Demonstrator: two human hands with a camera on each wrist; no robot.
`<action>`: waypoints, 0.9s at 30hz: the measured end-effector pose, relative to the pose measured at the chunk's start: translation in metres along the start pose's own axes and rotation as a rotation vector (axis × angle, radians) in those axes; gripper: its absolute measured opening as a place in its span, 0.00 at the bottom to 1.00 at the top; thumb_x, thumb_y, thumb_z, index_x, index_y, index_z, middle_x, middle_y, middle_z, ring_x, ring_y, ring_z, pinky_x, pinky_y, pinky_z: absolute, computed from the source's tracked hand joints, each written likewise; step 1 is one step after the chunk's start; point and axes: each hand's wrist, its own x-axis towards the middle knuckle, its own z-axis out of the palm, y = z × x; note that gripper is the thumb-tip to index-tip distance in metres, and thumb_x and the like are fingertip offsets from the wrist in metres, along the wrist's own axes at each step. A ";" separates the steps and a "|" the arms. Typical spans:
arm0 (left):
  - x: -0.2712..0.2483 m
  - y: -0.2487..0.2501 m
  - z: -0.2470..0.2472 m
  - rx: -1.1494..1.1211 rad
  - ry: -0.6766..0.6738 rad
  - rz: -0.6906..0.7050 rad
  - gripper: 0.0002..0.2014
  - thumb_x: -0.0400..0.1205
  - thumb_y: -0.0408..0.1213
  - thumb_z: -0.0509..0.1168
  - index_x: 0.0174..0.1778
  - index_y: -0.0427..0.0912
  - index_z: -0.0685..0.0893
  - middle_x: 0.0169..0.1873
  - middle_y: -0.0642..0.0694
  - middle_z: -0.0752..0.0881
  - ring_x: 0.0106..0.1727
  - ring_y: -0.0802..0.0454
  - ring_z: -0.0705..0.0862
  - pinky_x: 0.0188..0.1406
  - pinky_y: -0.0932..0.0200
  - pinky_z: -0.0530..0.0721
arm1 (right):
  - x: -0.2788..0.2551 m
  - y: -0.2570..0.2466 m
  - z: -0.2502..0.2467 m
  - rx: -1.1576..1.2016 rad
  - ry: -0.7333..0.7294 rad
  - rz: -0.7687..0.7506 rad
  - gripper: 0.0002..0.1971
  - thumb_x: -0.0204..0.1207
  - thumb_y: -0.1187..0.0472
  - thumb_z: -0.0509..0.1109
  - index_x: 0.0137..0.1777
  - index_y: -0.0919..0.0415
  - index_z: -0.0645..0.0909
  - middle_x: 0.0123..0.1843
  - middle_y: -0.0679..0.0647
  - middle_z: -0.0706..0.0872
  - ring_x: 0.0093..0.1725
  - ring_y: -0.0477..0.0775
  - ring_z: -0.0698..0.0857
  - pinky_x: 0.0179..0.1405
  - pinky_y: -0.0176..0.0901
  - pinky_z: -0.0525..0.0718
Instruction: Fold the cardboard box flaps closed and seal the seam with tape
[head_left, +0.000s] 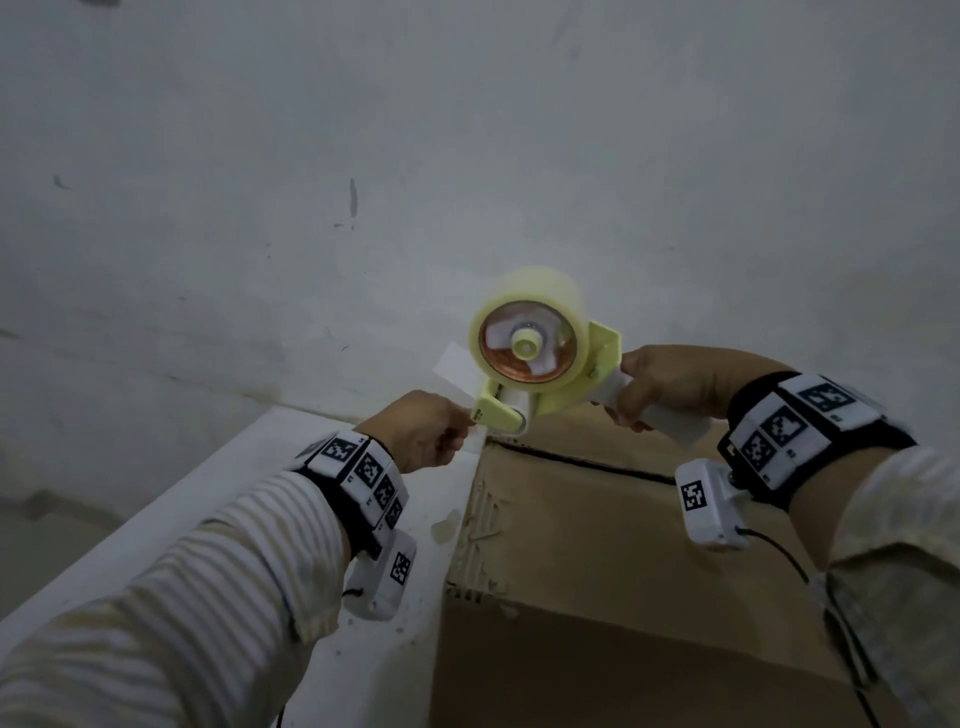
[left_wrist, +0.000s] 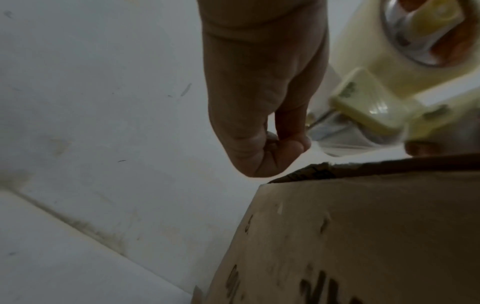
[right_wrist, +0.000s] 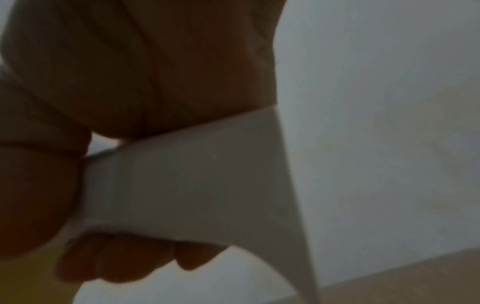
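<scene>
- Your right hand (head_left: 670, 382) wraps the white handle (head_left: 660, 410) of the yellow tape dispenser (head_left: 535, 364), held above the far end of the cardboard box (head_left: 597, 545)
- Your left hand (head_left: 421, 431) has its grip narrow, pinching the loose tape end (head_left: 457, 371) at the dispenser's roller
- The box sits on the white surface (head_left: 182, 509) by the wall, flaps folded down, its dark seam (head_left: 587, 460) untaped
</scene>
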 end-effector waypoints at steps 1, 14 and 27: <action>-0.001 -0.002 -0.001 0.016 0.004 -0.003 0.10 0.83 0.25 0.59 0.35 0.35 0.78 0.27 0.43 0.72 0.26 0.51 0.68 0.27 0.60 0.67 | -0.002 0.002 -0.003 -0.016 0.011 0.003 0.04 0.53 0.66 0.70 0.29 0.60 0.79 0.29 0.59 0.82 0.29 0.57 0.79 0.35 0.45 0.77; 0.000 -0.013 0.006 0.062 0.023 -0.029 0.10 0.85 0.29 0.59 0.38 0.36 0.78 0.27 0.43 0.71 0.27 0.51 0.67 0.26 0.61 0.68 | -0.006 0.009 0.003 -0.085 0.049 0.082 0.06 0.56 0.73 0.70 0.28 0.61 0.79 0.27 0.61 0.81 0.28 0.58 0.78 0.31 0.42 0.76; 0.019 -0.048 0.013 -0.036 -0.035 -0.052 0.17 0.83 0.39 0.64 0.58 0.25 0.80 0.47 0.32 0.82 0.45 0.40 0.78 0.49 0.48 0.80 | 0.009 0.009 0.022 -0.201 -0.011 0.189 0.07 0.62 0.78 0.67 0.33 0.66 0.79 0.31 0.60 0.80 0.34 0.57 0.76 0.32 0.41 0.74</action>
